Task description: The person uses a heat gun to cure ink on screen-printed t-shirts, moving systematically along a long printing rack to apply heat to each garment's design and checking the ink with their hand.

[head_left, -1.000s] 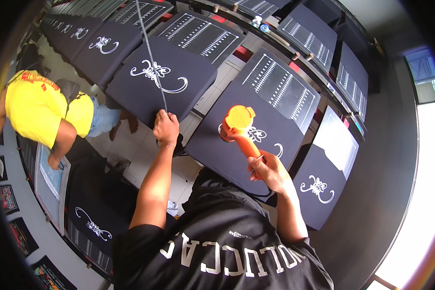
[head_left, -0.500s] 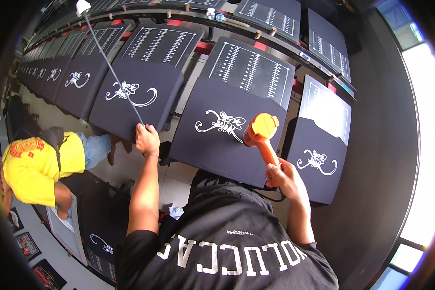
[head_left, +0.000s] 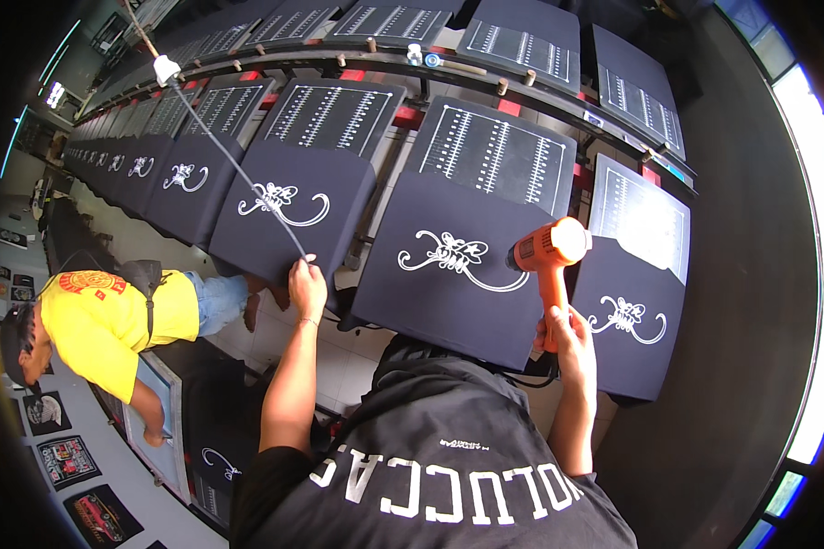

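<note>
My right hand [head_left: 568, 334] is closed round the handle of an orange heat gun [head_left: 551, 254]. The gun's dark nozzle points left, over the right end of a white scroll-and-flower print [head_left: 453, 252] on black fabric [head_left: 430, 306]. That fabric covers the lower part of a dark printing board with white ruled marks [head_left: 490, 142]. Up and to the left, my left hand [head_left: 308, 291] grips a thin grey cord [head_left: 224, 156]. The cord slants across the neighbouring fabric [head_left: 270, 242] to a white connector [head_left: 165, 70] hanging at the upper left.
Several similar boards [head_left: 330, 119] stand in rows, with a dark rail [head_left: 558, 91] between them. At the left, a person in a yellow shirt [head_left: 119, 306] bends over a framed screen [head_left: 160, 416]. A dark wall [head_left: 732, 274] rises on the right.
The heat gun has turned and tilted in my right hand, its nozzle now showing at the left. The view has shifted, bringing the white connector lower. My left hand keeps hold of the cord.
</note>
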Demonstrator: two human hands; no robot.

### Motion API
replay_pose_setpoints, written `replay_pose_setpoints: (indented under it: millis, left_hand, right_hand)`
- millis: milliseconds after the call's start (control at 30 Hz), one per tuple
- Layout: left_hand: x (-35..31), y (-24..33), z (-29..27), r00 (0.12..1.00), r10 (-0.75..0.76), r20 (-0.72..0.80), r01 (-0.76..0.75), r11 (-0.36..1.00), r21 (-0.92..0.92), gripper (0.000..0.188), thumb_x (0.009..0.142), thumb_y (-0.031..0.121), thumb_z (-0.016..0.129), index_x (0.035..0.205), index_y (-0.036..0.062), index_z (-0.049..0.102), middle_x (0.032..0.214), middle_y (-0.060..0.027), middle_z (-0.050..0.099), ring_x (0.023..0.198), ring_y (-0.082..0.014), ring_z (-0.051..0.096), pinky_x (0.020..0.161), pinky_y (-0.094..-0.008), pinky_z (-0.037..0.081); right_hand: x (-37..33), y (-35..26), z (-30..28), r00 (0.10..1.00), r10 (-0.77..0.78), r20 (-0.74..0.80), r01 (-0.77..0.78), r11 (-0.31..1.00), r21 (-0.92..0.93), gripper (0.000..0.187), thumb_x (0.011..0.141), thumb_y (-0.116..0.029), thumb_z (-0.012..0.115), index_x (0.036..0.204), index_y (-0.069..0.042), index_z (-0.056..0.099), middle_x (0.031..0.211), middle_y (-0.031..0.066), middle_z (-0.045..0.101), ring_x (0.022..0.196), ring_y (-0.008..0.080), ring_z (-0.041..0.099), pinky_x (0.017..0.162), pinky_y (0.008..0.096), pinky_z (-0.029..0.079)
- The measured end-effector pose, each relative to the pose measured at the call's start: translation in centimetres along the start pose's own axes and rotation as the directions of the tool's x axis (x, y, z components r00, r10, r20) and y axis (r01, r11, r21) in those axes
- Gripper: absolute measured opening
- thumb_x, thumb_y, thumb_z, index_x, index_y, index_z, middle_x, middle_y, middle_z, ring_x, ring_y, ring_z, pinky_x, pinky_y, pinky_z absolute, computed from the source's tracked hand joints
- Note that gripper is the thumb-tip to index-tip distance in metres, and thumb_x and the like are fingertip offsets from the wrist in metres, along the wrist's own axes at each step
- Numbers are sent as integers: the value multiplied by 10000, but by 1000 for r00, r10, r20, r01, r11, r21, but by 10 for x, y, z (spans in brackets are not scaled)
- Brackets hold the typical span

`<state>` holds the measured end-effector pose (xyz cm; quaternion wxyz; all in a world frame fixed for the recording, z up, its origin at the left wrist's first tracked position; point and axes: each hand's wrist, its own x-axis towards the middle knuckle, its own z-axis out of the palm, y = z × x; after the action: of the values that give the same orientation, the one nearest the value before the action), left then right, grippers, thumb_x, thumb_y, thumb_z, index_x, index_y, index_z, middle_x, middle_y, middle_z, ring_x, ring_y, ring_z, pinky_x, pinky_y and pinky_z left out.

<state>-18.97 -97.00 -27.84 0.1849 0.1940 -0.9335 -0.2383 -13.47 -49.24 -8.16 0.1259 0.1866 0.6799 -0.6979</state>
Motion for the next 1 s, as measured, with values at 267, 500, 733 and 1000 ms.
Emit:
replay_pose_setpoints:
  millis: [267,500,733,1000]
  left_hand:
    - [67,30,-6,787,400,470,-496,863,96,710,873,204,607,1530,124,350,1602,-214,232,1466,-450,206,1208,-504,187]
    - [115,33,36,802,389,453,-457,888,48,699,941,253,527,1568,119,248,1615,-233,174,1494,-420,154,1221,-512,131]
    - [95,36,44,801,379,464,-448,893,43,640,995,275,450,1571,93,239,1611,-254,174,1493,-441,140,1213,-530,120]
    - [78,39,21,728,471,497,-535,845,-16,626,968,213,477,1543,50,294,1597,-255,218,1480,-444,184,1197,-556,148]
  right_hand:
    - [-9,-6,32,997,-20,-75,23,999,41,329,988,-335,593,1048,-11,595,772,50,594,591,122,580,552,267,475]
    - [-18,-14,74,975,-25,-222,38,998,56,337,992,-355,583,1000,-18,603,767,44,599,582,119,573,558,260,474]
    - [-28,-16,117,921,-26,-388,54,997,62,249,972,-286,628,980,-39,595,754,7,577,607,82,561,572,243,478]
    - [-42,-1,155,921,22,-389,73,971,227,333,950,-308,671,1122,-32,596,794,2,589,637,79,588,625,233,519]
